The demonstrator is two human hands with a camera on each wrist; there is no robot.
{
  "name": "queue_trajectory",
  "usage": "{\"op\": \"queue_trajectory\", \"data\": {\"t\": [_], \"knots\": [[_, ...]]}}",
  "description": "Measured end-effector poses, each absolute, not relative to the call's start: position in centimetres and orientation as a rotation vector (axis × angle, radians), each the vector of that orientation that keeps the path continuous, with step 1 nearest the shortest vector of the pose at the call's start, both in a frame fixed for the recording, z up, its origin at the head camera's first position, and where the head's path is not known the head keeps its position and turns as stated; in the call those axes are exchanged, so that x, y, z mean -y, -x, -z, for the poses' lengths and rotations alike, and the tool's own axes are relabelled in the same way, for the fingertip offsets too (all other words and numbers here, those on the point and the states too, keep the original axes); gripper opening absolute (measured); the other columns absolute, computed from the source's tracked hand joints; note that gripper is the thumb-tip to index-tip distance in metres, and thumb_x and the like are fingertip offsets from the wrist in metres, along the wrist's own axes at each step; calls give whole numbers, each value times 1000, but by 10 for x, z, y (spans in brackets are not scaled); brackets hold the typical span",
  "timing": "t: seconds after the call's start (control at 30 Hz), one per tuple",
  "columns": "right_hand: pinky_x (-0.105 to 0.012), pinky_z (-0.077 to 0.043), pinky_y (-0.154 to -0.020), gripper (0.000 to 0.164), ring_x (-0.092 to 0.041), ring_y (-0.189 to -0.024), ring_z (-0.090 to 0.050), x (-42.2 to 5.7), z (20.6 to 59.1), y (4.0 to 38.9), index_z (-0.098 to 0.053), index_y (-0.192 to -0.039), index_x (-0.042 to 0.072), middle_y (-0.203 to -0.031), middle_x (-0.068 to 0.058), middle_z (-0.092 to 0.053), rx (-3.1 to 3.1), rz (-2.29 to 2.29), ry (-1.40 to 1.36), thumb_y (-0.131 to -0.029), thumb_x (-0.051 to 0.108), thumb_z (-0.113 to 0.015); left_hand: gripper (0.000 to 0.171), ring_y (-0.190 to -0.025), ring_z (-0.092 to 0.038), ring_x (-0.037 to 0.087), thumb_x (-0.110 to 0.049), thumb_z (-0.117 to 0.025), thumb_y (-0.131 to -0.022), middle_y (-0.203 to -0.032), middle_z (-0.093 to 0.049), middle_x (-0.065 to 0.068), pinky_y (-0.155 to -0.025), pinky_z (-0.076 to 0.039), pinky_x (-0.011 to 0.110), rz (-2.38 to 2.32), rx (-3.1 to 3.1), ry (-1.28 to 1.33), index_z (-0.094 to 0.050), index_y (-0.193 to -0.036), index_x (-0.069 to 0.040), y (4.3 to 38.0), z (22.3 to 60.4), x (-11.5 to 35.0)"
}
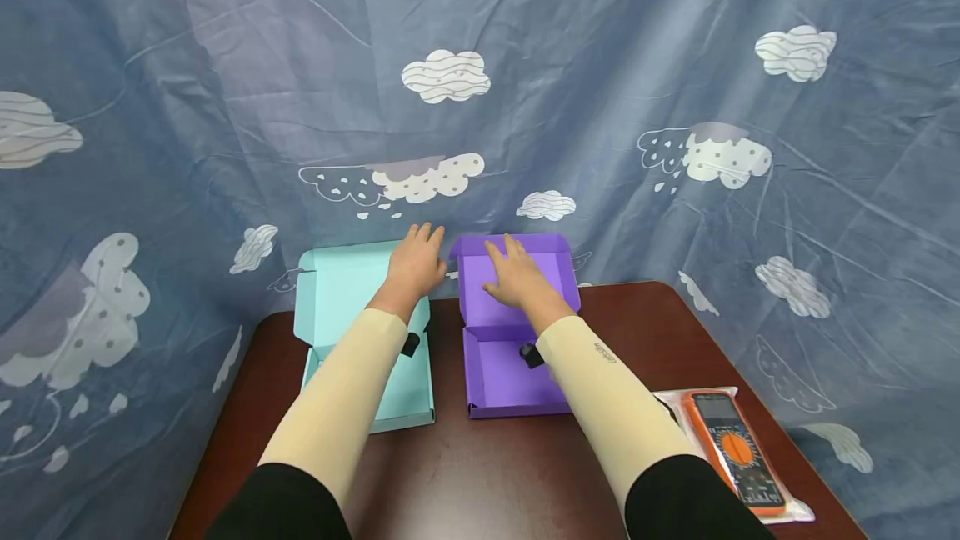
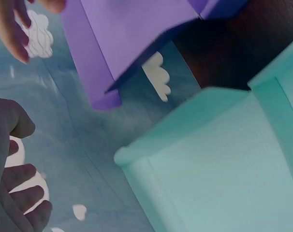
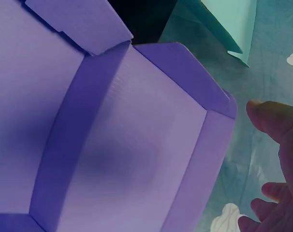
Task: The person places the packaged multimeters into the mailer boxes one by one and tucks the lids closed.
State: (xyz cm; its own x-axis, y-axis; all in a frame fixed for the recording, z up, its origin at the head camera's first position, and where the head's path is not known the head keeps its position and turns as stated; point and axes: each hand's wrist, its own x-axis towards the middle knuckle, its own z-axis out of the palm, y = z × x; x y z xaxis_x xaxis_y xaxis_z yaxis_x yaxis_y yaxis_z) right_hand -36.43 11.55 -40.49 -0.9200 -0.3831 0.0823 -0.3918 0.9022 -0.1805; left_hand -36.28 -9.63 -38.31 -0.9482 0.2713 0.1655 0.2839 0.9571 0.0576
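Observation:
Two cardboard boxes stand side by side on the table with their lids raised. The teal box [image 1: 405, 402] is on the left, the purple box [image 1: 510, 373] on the right. My left hand [image 1: 417, 263] hovers by the right edge of the teal lid [image 2: 214, 159], its fingers extended and holding nothing. In front of the purple lid [image 3: 137, 135] is my right hand [image 1: 517, 277], fingers spread, nothing in its grasp. The right wrist view shows its thumb beyond the lid's edge, apart from it. Insides of both boxes are partly hidden by my forearms.
An orange and black multimeter [image 1: 731, 448] lies in a clear plastic bag at the table's right side, partly behind my right sleeve. A blue cloud-patterned curtain [image 1: 600, 107] hangs behind the dark brown table [image 1: 450, 473]. A narrow gap separates the boxes.

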Motion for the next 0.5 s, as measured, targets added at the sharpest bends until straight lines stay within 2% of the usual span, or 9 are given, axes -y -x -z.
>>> {"op": "queue_trajectory", "data": {"t": [0.2,0.27,0.5], "knots": [[-58,-22,-118,80,-50,-149,-21,-117,418,363,-29,-160,4,-163,-33,-17,2962,-392,-602,-97,30,-70,62,-149,-30,40,-22,-56,-102,-161,-34,20,-117,-31,49,165,2912,437,-36,-159,-5,356,392,84],[-59,-26,-117,79,-50,-148,-25,-117,420,359,-32,-159,3,-161,-33,-21,2918,-407,-617,-95,29,-72,61,-148,-32,40,-23,-56,-102,-160,-36,20,-115,-34,50,189,2902,439,-37,-158,-6,353,396,81],[-60,-34,-112,72,-46,-144,-36,-112,430,344,-42,-154,2,-156,-32,-35,2790,-446,-653,-93,24,-74,53,-138,-46,34,-18,-56,-101,-149,-49,18,-102,-47,52,331,2827,421,-47,-152,-4,341,413,78]]}}
